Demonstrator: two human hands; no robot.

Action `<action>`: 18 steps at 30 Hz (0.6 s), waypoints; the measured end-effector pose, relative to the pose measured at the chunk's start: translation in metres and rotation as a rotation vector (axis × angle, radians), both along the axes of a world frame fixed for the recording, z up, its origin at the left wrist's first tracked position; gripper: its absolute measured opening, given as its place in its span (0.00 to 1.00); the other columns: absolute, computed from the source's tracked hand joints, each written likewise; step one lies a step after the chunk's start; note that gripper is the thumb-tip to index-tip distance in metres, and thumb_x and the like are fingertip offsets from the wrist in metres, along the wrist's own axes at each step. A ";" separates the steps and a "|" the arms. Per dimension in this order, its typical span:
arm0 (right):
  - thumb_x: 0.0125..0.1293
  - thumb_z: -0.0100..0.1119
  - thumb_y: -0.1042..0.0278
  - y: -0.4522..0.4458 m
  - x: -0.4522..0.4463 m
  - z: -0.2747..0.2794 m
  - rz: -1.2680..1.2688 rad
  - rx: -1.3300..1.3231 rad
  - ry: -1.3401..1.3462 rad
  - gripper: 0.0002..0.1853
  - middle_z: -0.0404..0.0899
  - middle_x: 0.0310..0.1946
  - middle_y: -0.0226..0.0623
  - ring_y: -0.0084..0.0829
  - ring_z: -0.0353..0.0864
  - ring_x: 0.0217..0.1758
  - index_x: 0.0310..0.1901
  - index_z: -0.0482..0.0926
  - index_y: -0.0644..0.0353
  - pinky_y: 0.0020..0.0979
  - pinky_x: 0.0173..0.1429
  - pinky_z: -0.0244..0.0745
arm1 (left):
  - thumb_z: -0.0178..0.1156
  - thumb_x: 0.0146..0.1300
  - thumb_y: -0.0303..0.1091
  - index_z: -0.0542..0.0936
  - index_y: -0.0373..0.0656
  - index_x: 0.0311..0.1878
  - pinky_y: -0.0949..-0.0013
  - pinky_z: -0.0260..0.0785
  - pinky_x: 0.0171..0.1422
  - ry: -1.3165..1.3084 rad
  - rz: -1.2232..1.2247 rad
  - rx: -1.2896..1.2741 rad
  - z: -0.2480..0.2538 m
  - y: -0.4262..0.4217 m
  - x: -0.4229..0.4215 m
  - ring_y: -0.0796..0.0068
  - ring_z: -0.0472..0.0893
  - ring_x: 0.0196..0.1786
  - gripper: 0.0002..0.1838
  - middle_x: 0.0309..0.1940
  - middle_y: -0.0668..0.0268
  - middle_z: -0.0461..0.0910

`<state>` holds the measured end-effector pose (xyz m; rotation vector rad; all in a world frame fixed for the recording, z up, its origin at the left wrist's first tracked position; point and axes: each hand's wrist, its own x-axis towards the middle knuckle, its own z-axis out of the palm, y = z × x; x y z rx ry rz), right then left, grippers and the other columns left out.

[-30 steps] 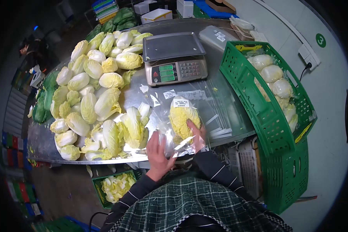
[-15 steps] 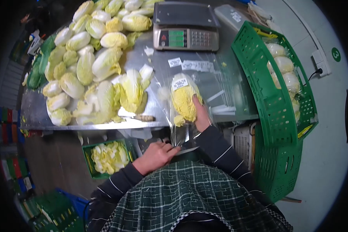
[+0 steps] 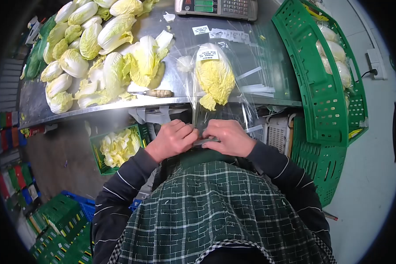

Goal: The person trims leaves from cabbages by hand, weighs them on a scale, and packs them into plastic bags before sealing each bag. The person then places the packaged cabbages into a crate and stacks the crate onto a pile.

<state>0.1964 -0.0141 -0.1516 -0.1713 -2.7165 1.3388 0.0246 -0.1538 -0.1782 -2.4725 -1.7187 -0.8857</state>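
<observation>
Left hand (image 3: 174, 138) and right hand (image 3: 228, 137) close together, fingers pinched on near end of clear plastic bag (image 3: 243, 110), just off the desk (image 3: 279, 59). Labelled napa cabbage (image 3: 214, 75) lies inside bag, at desk's near edge. Wooden-handled knife (image 3: 159, 93) to its left; loose napa cabbages (image 3: 73, 62) farther left; scale (image 3: 233, 9) beyond.

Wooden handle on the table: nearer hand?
Left. The left hand is on the person's side of the wooden handle; the right hand is farther off, to its right.
</observation>
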 end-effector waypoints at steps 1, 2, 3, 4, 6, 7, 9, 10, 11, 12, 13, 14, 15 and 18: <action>0.51 0.66 0.64 0.001 -0.003 0.000 0.035 0.013 -0.001 0.11 0.73 0.26 0.37 0.41 0.77 0.31 0.29 0.75 0.59 0.39 0.34 0.70 | 0.66 0.35 0.28 0.76 0.38 0.35 0.69 0.71 0.33 0.002 0.001 0.000 0.001 0.002 0.001 0.69 0.77 0.29 0.18 0.35 0.63 0.78; 0.51 0.66 0.64 0.001 -0.007 0.000 0.036 0.014 0.001 0.11 0.73 0.26 0.37 0.41 0.77 0.31 0.29 0.75 0.59 0.39 0.34 0.70 | 0.66 0.35 0.28 0.75 0.39 0.35 0.69 0.70 0.31 -0.020 -0.009 0.028 0.001 0.004 0.003 0.69 0.76 0.27 0.18 0.31 0.64 0.77; 0.52 0.65 0.64 0.001 -0.011 -0.001 0.089 0.049 0.008 0.11 0.73 0.27 0.37 0.41 0.77 0.31 0.29 0.74 0.60 0.39 0.34 0.71 | 0.67 0.35 0.29 0.75 0.39 0.34 0.68 0.69 0.29 -0.043 -0.020 0.057 0.002 0.005 0.004 0.69 0.75 0.25 0.18 0.28 0.66 0.76; 0.52 0.63 0.65 0.001 -0.013 0.000 0.141 0.084 0.015 0.10 0.73 0.27 0.37 0.42 0.76 0.32 0.28 0.73 0.60 0.40 0.34 0.71 | 0.67 0.35 0.29 0.75 0.39 0.34 0.68 0.69 0.29 -0.042 -0.020 0.058 0.001 0.005 0.004 0.69 0.75 0.25 0.18 0.28 0.66 0.76; 0.53 0.62 0.65 0.001 -0.008 0.006 0.170 0.140 0.018 0.10 0.73 0.27 0.38 0.42 0.77 0.32 0.28 0.72 0.60 0.40 0.34 0.71 | 0.68 0.39 0.29 0.75 0.41 0.31 0.69 0.65 0.24 -0.048 -0.013 0.008 -0.002 0.004 0.001 0.70 0.72 0.21 0.14 0.21 0.69 0.72; 0.54 0.60 0.65 -0.001 -0.003 0.009 0.199 0.191 0.015 0.09 0.73 0.28 0.38 0.42 0.77 0.32 0.29 0.71 0.60 0.40 0.34 0.72 | 0.68 0.39 0.29 0.75 0.41 0.31 0.69 0.65 0.24 -0.047 -0.014 0.018 -0.002 0.005 0.001 0.70 0.72 0.21 0.14 0.21 0.69 0.72; 0.55 0.60 0.66 0.009 0.059 -0.005 0.216 0.260 0.014 0.10 0.69 0.26 0.37 0.40 0.74 0.28 0.33 0.71 0.61 0.39 0.28 0.69 | 0.69 0.43 0.29 0.75 0.42 0.28 0.68 0.62 0.21 -0.026 0.126 0.059 0.001 0.004 0.000 0.72 0.69 0.19 0.11 0.17 0.71 0.67; 0.55 0.61 0.65 0.020 0.105 -0.014 0.239 0.347 -0.487 0.12 0.74 0.30 0.38 0.38 0.77 0.31 0.38 0.74 0.61 0.37 0.31 0.71 | 0.69 0.43 0.29 0.75 0.42 0.28 0.68 0.62 0.21 -0.029 0.122 0.073 0.000 0.000 0.000 0.72 0.69 0.19 0.11 0.17 0.71 0.67; 0.54 0.61 0.64 0.035 0.150 -0.024 0.477 0.362 -1.108 0.14 0.78 0.38 0.41 0.39 0.80 0.36 0.42 0.76 0.59 0.39 0.36 0.74 | 0.70 0.44 0.29 0.76 0.42 0.29 0.69 0.62 0.21 -0.020 0.031 0.043 -0.004 -0.007 0.001 0.73 0.70 0.19 0.11 0.18 0.71 0.67; 0.54 0.59 0.65 0.029 0.211 -0.035 0.358 0.461 -0.980 0.18 0.77 0.43 0.42 0.40 0.79 0.43 0.47 0.74 0.57 0.40 0.43 0.73 | 0.70 0.45 0.29 0.76 0.42 0.29 0.70 0.63 0.22 -0.010 -0.054 0.017 -0.006 -0.013 0.003 0.74 0.70 0.20 0.11 0.18 0.71 0.68; 0.54 0.57 0.65 0.024 0.273 -0.046 0.234 0.550 -0.852 0.22 0.76 0.47 0.44 0.41 0.77 0.49 0.52 0.73 0.56 0.42 0.49 0.73 | 0.71 0.44 0.27 0.77 0.42 0.33 0.72 0.65 0.25 0.020 -0.037 0.089 -0.007 -0.019 0.005 0.76 0.71 0.21 0.13 0.21 0.70 0.69; 0.53 0.57 0.65 0.029 0.270 -0.051 0.140 0.560 -0.848 0.24 0.76 0.47 0.44 0.43 0.76 0.51 0.54 0.72 0.56 0.42 0.51 0.72 | 0.72 0.42 0.28 0.78 0.42 0.36 0.71 0.69 0.30 -0.025 0.025 0.125 -0.005 -0.024 0.006 0.72 0.74 0.26 0.16 0.26 0.67 0.72; 0.52 0.58 0.65 0.036 0.268 -0.056 0.045 0.566 -0.841 0.26 0.76 0.47 0.44 0.44 0.75 0.53 0.56 0.71 0.56 0.42 0.54 0.71 | 0.73 0.41 0.29 0.77 0.43 0.39 0.67 0.70 0.35 -0.061 0.120 0.135 -0.007 -0.024 0.001 0.68 0.76 0.31 0.20 0.32 0.64 0.74; 0.50 0.58 0.75 0.080 0.126 -0.012 -0.337 0.561 -0.202 0.28 0.69 0.56 0.47 0.48 0.70 0.55 0.57 0.70 0.54 0.40 0.57 0.68 | 0.75 0.38 0.33 0.74 0.48 0.52 0.58 0.72 0.50 -0.135 0.249 0.145 -0.014 -0.011 -0.006 0.55 0.77 0.50 0.33 0.52 0.55 0.72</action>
